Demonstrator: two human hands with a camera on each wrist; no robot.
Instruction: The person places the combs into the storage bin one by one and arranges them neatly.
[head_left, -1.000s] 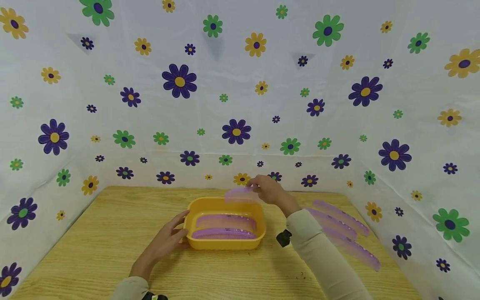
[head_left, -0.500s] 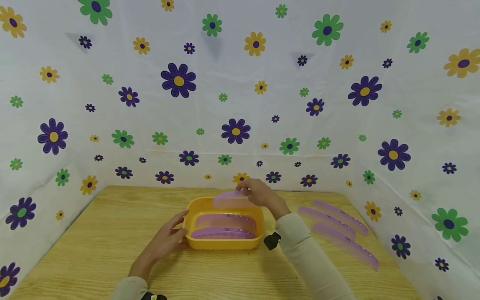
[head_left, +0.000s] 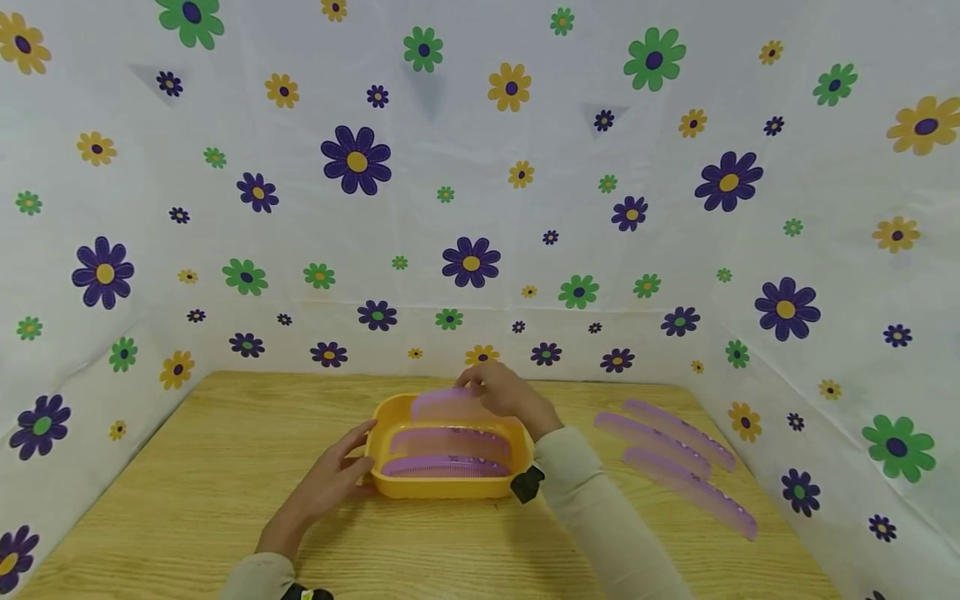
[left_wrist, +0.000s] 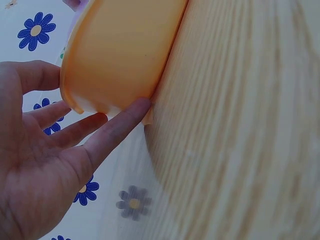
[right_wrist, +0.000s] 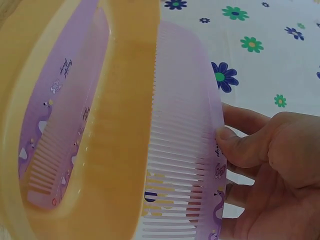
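Note:
A yellow basin stands on the table with two purple combs lying inside, the nearer one by the front wall. My left hand rests against the basin's left end; in the left wrist view its spread fingertips touch the orange-looking wall. Pinched between thumb and fingers of my right hand is another purple comb, held over the basin's back rim. The right wrist view shows this comb with its teeth facing the basin and my right hand on its spine.
Three more purple combs, the nearest one among them, lie slanted on the wooden table at the right, beyond my right sleeve. A white flower-patterned cloth rises behind the table and along both sides.
My right hand has moved left and slightly down, bringing the held comb from the basin's back right over its back rim. My left hand has stayed at the basin's left end.

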